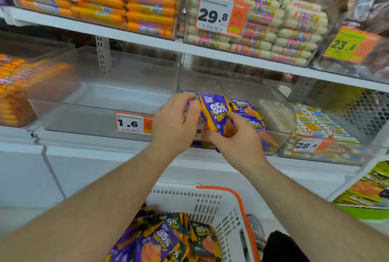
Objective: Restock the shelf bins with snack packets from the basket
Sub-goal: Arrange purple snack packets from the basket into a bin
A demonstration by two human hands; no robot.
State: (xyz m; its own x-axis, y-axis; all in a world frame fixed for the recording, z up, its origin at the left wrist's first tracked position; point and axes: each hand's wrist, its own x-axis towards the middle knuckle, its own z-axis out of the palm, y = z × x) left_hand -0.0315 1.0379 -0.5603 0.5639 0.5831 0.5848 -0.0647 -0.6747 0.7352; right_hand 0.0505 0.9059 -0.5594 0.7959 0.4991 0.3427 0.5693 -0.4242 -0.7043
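Note:
Both my hands hold a stack of purple and orange "85%" snack packets (214, 112) at the front rim of a clear shelf bin (275, 101) on the middle shelf. My left hand (174, 122) grips the stack's left end, fingers curled over the top. My right hand (235, 137) pinches its lower right edge. More purple packets (250, 112) lie inside that bin. Below, the white basket (212, 205) with an orange handle holds several purple and dark green packets (160, 240).
To the left stands a clear bin (105, 93) with a 1.6 price tag (130, 123) and nothing visible inside. Orange sausage packs (12, 93) fill the far left bin, white sausages (315, 125) the right one. The upper shelf (136, 36) overhangs with full bins.

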